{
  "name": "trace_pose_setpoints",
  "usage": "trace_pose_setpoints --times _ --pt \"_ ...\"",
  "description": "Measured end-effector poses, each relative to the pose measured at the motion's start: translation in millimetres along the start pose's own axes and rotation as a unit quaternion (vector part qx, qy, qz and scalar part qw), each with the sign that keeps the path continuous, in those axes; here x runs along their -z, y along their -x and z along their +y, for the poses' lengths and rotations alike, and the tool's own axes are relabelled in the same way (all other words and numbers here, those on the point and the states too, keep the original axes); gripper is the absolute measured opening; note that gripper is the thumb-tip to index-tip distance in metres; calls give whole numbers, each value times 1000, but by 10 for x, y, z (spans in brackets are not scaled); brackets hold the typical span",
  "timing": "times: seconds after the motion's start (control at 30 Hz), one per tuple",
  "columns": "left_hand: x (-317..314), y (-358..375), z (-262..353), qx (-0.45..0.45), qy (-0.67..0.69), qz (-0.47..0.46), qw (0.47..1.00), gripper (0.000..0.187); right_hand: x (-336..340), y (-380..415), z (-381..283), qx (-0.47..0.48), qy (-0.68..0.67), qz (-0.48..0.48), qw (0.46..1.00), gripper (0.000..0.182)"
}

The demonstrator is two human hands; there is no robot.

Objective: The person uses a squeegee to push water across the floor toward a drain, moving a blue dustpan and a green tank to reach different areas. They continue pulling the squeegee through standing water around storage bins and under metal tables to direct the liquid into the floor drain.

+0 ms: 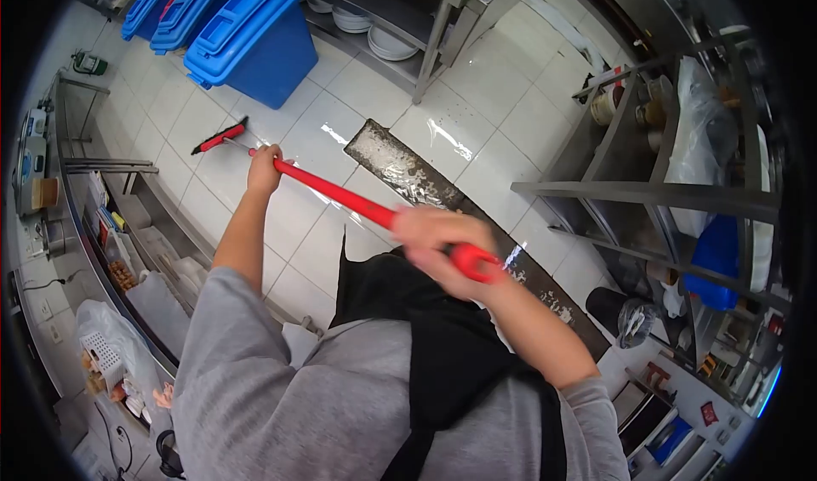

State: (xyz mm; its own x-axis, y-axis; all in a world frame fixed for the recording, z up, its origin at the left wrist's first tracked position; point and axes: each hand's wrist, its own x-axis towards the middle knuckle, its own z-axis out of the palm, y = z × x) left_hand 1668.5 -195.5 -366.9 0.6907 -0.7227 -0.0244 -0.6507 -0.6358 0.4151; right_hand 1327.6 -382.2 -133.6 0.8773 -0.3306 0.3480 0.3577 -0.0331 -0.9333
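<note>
A red-handled floor squeegee (340, 196) slants across the view, its red and black head (219, 136) down on the tiles at the far left. My left hand (265, 168) is closed round the lower part of the handle, close to the head. Near the handle's top end, in front of my chest, my right hand (447, 241) grips it and is smeared by motion. Wet, shiny patches lie on the pale floor tiles (319, 132) around the head. A dark floor drain strip (400, 162), stained and wet, runs diagonally below the handle.
Blue lidded bins (277, 51) stand at the upper left, beside a metal table holding stacked white plates (390, 43). A metal shelf rack (647, 193) fills the right side, with a black bin (606, 307) near its foot. Counters with goods (128, 273) line the left.
</note>
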Motion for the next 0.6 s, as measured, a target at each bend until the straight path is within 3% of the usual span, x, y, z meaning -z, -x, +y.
trace_pose_setpoints --times 0.07,0.13,0.2,0.23,0.27,0.3,0.33,0.37,0.4,0.47,0.57,0.6 --pt "-480 121 -539 40 -7 -17 999 27 -196 13 421 -3 -61 -66 996 21" --pt "-512 237 -312 -3 37 -126 991 30 -82 48 121 -2 -6 -137 991 23" --pt "-460 399 335 -68 118 -160 978 35 264 168 -491 -13 16 -132 991 26" --pt "-426 505 727 -115 104 -181 971 35 357 236 -1015 -100 36 -76 991 31" --pt "-266 622 1208 -177 128 -233 948 28 409 417 -1405 -102 63 -5 993 34" --pt "-429 768 1468 -261 184 -230 919 25 706 723 -1699 -38 35 -37 998 36" --pt "-426 925 1836 -309 224 -233 894 20 856 435 -1951 37 -52 -197 978 33" --pt "-446 1076 2186 -332 274 -260 865 17 987 582 -2336 23 -62 -210 975 48" --pt "-464 1184 2455 -341 335 -284 831 20 1079 799 -2715 3 -45 -228 973 29" --pt "-505 1315 2722 -355 241 -356 830 28 556 674 -2824 94 -78 -88 989 36" --pt "-320 1616 3005 -393 348 -366 769 24 399 699 -2895 184 -131 -62 972 35" --pt "-259 1667 3021 -402 303 -389 772 24 411 711 -2912 205 -150 -52 966 35"
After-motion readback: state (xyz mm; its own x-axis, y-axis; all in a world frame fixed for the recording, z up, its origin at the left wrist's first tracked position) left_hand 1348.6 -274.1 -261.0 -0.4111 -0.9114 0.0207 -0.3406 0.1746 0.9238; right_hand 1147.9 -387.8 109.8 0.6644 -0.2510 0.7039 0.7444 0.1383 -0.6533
